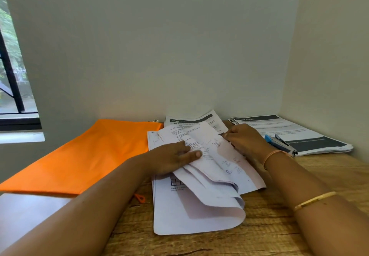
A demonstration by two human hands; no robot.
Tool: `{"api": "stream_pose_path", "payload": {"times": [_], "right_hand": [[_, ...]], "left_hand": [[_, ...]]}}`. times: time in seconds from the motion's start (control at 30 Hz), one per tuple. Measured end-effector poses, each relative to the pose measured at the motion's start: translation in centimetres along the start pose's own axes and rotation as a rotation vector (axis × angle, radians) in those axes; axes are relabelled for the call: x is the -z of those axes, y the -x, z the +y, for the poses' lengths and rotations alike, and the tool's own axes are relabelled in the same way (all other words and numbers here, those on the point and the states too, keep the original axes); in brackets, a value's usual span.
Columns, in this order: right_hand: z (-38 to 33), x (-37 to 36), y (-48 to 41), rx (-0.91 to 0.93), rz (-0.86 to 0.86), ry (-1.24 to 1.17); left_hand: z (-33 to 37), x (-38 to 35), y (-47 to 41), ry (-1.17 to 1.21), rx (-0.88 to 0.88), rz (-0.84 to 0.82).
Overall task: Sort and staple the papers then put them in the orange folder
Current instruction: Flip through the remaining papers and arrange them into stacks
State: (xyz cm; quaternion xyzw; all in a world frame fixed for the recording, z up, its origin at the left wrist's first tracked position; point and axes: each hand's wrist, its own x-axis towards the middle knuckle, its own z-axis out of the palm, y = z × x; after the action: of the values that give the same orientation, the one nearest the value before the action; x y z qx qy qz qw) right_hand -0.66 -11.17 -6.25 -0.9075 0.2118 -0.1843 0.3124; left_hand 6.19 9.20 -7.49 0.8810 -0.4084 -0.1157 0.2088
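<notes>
A loose, curled stack of white printed papers point(199, 201) lies in the middle of the wooden table. My left hand point(171, 157) lies on its left part, fingers fairly straight, thumb over a folded-back sheet. My right hand point(245, 139) is at the stack's far right edge with curled fingers that seem to pinch the top sheets. The orange folder point(83, 155) lies flat to the left, its orange zip pull point(139, 197) beside the papers. A blue and grey stapler point(279, 143) rests on another pile at the right.
A second pile of printed papers with dark header bands point(311, 133) sits at the far right by the wall. More sheets point(191, 120) lie behind the stack against the back wall. A window is at the left. Bare wooden table point(259, 231) shows in front.
</notes>
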Motion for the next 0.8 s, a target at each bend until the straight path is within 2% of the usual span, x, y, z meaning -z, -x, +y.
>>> {"api": "stream_pose_path", "payload": {"times": [0.17, 0.23, 0.33, 0.4, 0.5, 0.6, 0.8], "right_hand": [[-0.3, -0.1, -0.1, 0.104, 0.155, -0.086], [-0.6, 0.2, 0.0, 0.141, 0.153, -0.188], [-1.6, 0.3, 1.0, 0.139, -0.076, -0.542], [-1.9, 0.1, 1.6, 0.154, -0.225, -0.64], [-2.3, -0.7, 2.2, 0.196, -0.338, -0.513], [-2.6, -1.0, 2.5, 0.237, -0.357, -0.425], [-2.6, -1.2, 2.2, 0.292, -0.322, -0.162]], "left_hand": [[-0.2, 0.1, 0.0, -0.112, 0.006, -0.016], [-0.5, 0.0, -0.1, -0.104, 0.008, -0.001], [-1.0, -0.1, -0.3, 0.038, 0.018, 0.042], [-1.1, -0.2, -0.4, 0.13, -0.002, 0.08], [-1.3, -0.3, -0.6, 0.109, -0.098, 0.137], [-1.5, -0.4, -0.9, -0.031, -0.128, 0.12], [-1.1, -0.3, -1.1, -0.14, 0.07, 0.111]]}}
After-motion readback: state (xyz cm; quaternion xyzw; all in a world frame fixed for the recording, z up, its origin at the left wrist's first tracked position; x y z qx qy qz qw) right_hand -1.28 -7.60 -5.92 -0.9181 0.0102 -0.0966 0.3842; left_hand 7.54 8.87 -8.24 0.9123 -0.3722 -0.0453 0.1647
